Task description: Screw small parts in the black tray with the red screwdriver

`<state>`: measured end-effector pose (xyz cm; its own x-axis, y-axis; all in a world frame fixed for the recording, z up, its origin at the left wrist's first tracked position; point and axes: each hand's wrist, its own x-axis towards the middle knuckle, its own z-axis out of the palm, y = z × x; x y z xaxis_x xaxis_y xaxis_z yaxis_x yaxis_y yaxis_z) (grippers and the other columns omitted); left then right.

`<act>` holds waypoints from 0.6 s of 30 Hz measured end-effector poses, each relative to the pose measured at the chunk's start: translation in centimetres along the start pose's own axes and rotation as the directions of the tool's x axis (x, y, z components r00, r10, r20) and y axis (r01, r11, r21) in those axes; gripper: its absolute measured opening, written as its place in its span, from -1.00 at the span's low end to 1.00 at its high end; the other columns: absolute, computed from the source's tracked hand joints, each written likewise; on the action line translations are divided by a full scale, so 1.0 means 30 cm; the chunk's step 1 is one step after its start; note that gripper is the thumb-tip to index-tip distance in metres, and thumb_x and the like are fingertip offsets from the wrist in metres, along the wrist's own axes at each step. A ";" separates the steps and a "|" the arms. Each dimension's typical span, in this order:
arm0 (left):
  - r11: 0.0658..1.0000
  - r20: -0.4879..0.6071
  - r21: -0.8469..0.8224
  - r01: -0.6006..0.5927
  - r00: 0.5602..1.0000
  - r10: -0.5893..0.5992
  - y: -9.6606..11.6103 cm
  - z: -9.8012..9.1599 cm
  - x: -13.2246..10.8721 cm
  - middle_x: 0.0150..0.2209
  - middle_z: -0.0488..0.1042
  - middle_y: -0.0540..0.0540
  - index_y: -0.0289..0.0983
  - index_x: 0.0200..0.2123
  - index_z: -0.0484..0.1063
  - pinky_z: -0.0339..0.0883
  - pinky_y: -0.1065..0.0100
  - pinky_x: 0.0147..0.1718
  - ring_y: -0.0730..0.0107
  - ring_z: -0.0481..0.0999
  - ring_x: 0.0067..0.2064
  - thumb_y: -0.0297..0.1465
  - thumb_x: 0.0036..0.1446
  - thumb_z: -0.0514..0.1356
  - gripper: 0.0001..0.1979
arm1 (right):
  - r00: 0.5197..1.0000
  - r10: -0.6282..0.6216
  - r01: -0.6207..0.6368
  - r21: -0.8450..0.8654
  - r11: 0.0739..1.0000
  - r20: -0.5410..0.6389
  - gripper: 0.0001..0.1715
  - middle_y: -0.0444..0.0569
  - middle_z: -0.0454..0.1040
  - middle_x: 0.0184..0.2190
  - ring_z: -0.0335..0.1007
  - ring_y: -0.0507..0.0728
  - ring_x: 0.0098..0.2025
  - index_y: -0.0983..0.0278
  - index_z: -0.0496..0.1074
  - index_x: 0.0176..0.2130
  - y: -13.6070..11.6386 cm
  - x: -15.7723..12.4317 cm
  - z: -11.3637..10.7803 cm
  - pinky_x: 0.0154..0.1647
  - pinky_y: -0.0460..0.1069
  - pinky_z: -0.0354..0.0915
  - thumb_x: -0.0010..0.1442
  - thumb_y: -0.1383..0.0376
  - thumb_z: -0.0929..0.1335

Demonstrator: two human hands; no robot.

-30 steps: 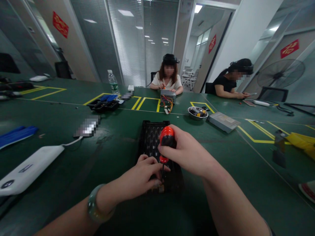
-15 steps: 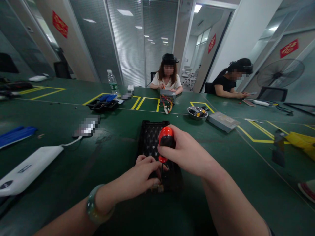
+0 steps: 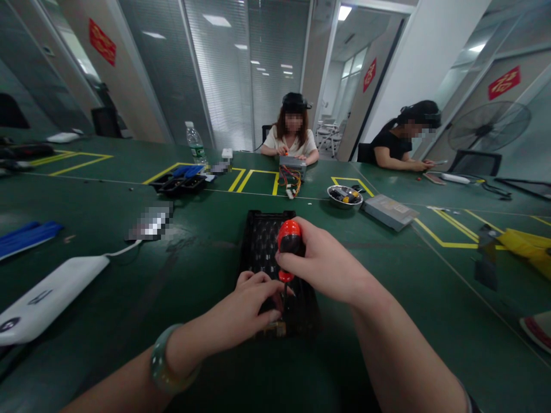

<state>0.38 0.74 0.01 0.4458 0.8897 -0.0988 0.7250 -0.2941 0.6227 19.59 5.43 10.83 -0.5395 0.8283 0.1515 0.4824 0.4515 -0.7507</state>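
Note:
My right hand (image 3: 318, 261) is wrapped round the red and black handle of a screwdriver (image 3: 289, 236). The tool stands nearly upright, its thin shaft pointing down into a black rectangular housing (image 3: 264, 232) flat on the table. Rows of small shiny bumps cover the housing's far part. My left hand (image 3: 253, 301) rests over its near part, fingers curled and thumb close to the shaft. What those fingertips pinch, if anything, I cannot make out. A small brownish part (image 3: 279, 328) shows at the near end. The screwdriver's tip is too dark to see clearly.
Left on the green table (image 3: 206, 246) lie a white power bank (image 3: 55, 292), a cabled phone (image 3: 150, 222) and a blue glove (image 3: 30, 238). Beyond are a black parts tray (image 3: 181, 182), a metal bowl (image 3: 345, 197) and a grey metal box (image 3: 390, 211). Two people sit across.
Both hands keep almost the same pose. The screwdriver has barely shifted, and the whole view has moved slightly.

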 end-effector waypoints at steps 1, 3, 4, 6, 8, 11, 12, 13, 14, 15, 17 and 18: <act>1.000 -0.006 0.004 -0.002 1.000 0.002 0.001 0.000 -0.001 -0.02 0.40 -0.08 -0.10 0.02 0.48 0.14 0.02 0.14 0.04 0.27 0.10 -0.34 0.21 0.23 -0.70 | 1.000 0.000 0.000 -0.014 1.000 0.001 -0.86 -0.13 0.46 -0.40 0.36 0.09 -0.37 0.22 0.31 -0.26 0.003 0.002 0.001 -0.37 -0.01 0.21 0.15 0.29 0.37; 1.000 -0.013 0.008 -0.021 1.000 0.021 0.007 -0.005 -0.003 -0.05 0.42 -0.07 -0.14 -0.05 0.49 0.12 0.03 0.14 0.06 0.29 0.10 -0.35 0.21 0.23 -0.77 | 1.000 -0.007 0.008 -0.049 0.999 0.008 -0.86 -0.14 0.45 -0.40 0.35 0.09 -0.38 0.22 0.31 -0.27 0.008 0.005 0.004 -0.37 0.00 0.20 0.14 0.29 0.37; 0.999 -0.010 0.009 -0.036 0.999 0.036 0.011 -0.008 -0.004 -0.07 0.44 -0.06 -0.15 -0.09 0.49 0.11 0.04 0.15 0.07 0.30 0.09 -0.36 0.21 0.23 -0.81 | 1.000 -0.011 0.012 -0.067 0.998 0.014 -0.86 -0.15 0.45 -0.40 0.35 0.09 -0.38 0.22 0.31 -0.27 0.009 0.006 0.006 -0.37 0.00 0.19 0.14 0.29 0.37; 0.998 0.001 0.010 -0.067 0.998 0.067 0.019 -0.016 -0.005 -0.10 0.46 -0.04 -0.16 -0.15 0.49 0.07 0.05 0.16 0.11 0.33 0.07 -0.38 0.21 0.23 -0.87 | 1.000 -0.017 0.019 -0.096 0.995 0.023 -0.86 -0.15 0.45 -0.40 0.34 0.09 -0.38 0.22 0.31 -0.27 0.006 0.005 0.007 -0.38 0.00 0.17 0.14 0.28 0.37; 0.996 0.005 0.008 -0.085 0.996 0.085 0.024 -0.021 -0.005 -0.10 0.47 -0.03 -0.17 -0.19 0.48 0.04 0.05 0.18 0.14 0.35 0.06 -0.39 0.21 0.23 -0.90 | 1.000 -0.022 0.023 -0.101 0.995 0.015 -0.86 -0.17 0.44 -0.40 0.34 0.08 -0.38 0.22 0.31 -0.26 -0.002 0.002 0.006 -0.39 0.00 0.16 0.15 0.27 0.37; 0.995 -0.004 0.013 -0.096 0.995 0.096 0.024 -0.022 -0.004 -0.10 0.49 -0.02 -0.18 -0.18 0.46 0.02 0.05 0.19 0.17 0.38 0.04 -0.43 0.19 0.23 -0.88 | 1.000 -0.027 0.026 -0.075 0.997 -0.011 -0.87 -0.18 0.43 -0.40 0.33 0.08 -0.38 0.21 0.30 -0.26 -0.020 -0.006 -0.002 -0.38 -0.01 0.16 0.17 0.27 0.37; 0.995 -0.006 0.015 -0.100 0.995 0.100 0.023 -0.021 -0.003 -0.10 0.49 -0.03 -0.19 -0.17 0.46 0.02 0.05 0.19 0.18 0.39 0.03 -0.44 0.18 0.22 -0.87 | 1.000 -0.028 0.027 -0.063 0.998 -0.013 -0.87 -0.18 0.43 -0.40 0.33 0.08 -0.38 0.22 0.30 -0.27 -0.025 -0.010 -0.004 -0.38 -0.01 0.16 0.18 0.27 0.37; 0.994 -0.011 0.018 -0.104 0.995 0.104 0.022 -0.020 -0.003 -0.10 0.49 -0.04 -0.19 -0.16 0.45 0.03 0.04 0.19 0.17 0.39 0.03 -0.44 0.18 0.22 -0.86 | 0.999 -0.030 0.030 -0.053 0.998 -0.009 -0.87 -0.18 0.44 -0.40 0.33 0.08 -0.37 0.22 0.30 -0.27 -0.029 -0.012 -0.005 -0.38 -0.01 0.16 0.18 0.28 0.37; 0.994 -0.015 0.022 -0.106 0.994 0.106 0.021 -0.019 -0.003 -0.09 0.49 -0.05 -0.20 -0.17 0.45 0.03 0.04 0.19 0.17 0.40 0.03 -0.44 0.17 0.22 -0.85 | 0.999 -0.033 0.033 -0.046 0.998 -0.001 -0.87 -0.18 0.44 -0.39 0.34 0.08 -0.37 0.22 0.31 -0.26 -0.032 -0.014 -0.005 -0.38 -0.01 0.15 0.18 0.28 0.37; 0.994 -0.017 0.026 -0.104 0.994 0.105 0.019 -0.018 -0.003 -0.08 0.49 -0.06 -0.20 -0.17 0.44 0.04 0.03 0.18 0.15 0.40 0.03 -0.44 0.16 0.22 -0.86 | 0.999 -0.036 0.037 -0.041 0.998 0.009 -0.87 -0.17 0.44 -0.39 0.34 0.08 -0.36 0.22 0.31 -0.26 -0.034 -0.016 -0.004 -0.38 -0.01 0.15 0.18 0.28 0.37; 0.995 -0.015 0.033 -0.097 0.995 0.097 0.015 -0.016 -0.004 -0.06 0.49 -0.09 -0.21 -0.18 0.45 0.07 0.03 0.18 0.12 0.39 0.05 -0.42 0.17 0.22 -0.87 | 0.999 -0.040 0.041 -0.041 0.998 0.029 -0.86 -0.18 0.43 -0.39 0.34 0.08 -0.36 0.22 0.32 -0.25 -0.034 -0.016 0.001 -0.37 -0.01 0.15 0.18 0.29 0.37; 0.995 -0.013 0.035 -0.094 0.995 0.095 0.012 -0.015 -0.004 -0.05 0.48 -0.09 -0.21 -0.18 0.46 0.07 0.03 0.18 0.11 0.39 0.05 -0.41 0.17 0.22 -0.87 | 0.999 -0.039 0.041 -0.045 0.998 0.037 -0.86 -0.18 0.43 -0.39 0.34 0.08 -0.36 0.22 0.32 -0.25 -0.033 -0.015 0.004 -0.37 -0.01 0.15 0.17 0.29 0.37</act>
<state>0.36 0.70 0.60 0.5056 0.8623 -0.0293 0.6978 -0.3887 0.6016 19.27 4.57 11.44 -0.5833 0.7970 0.1567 0.4905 0.4994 -0.7141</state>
